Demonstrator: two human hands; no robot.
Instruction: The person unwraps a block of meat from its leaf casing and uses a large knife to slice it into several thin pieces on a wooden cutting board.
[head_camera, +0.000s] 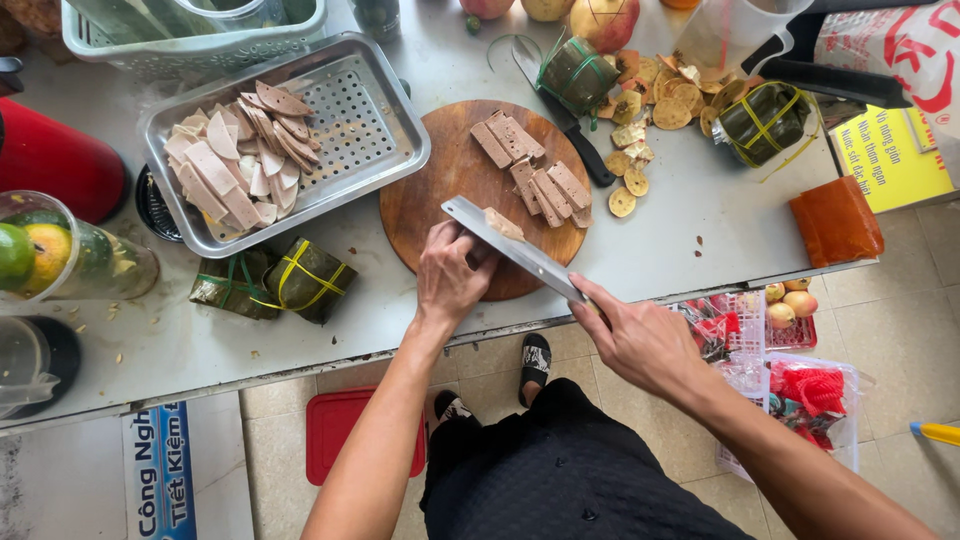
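Observation:
My right hand (640, 340) grips the handle of a wide cleaver (505, 245), its blade held flat over the round wooden cutting board (430, 190). One slice of pale sausage (503, 222) rests on the blade. My left hand (450, 275) is curled at the board's near edge, fingers touching the underside of the blade. Several more sausage slices (535, 170) lie on the board's far right part.
A perforated metal tray (365, 125) with many sausage slices stands left of the board. Leaf-wrapped bundles (270, 282) lie near the table's front edge, with two others at the back. A black-handled knife (565, 120), dried round slices, a red thermos and a fruit jar surround the board.

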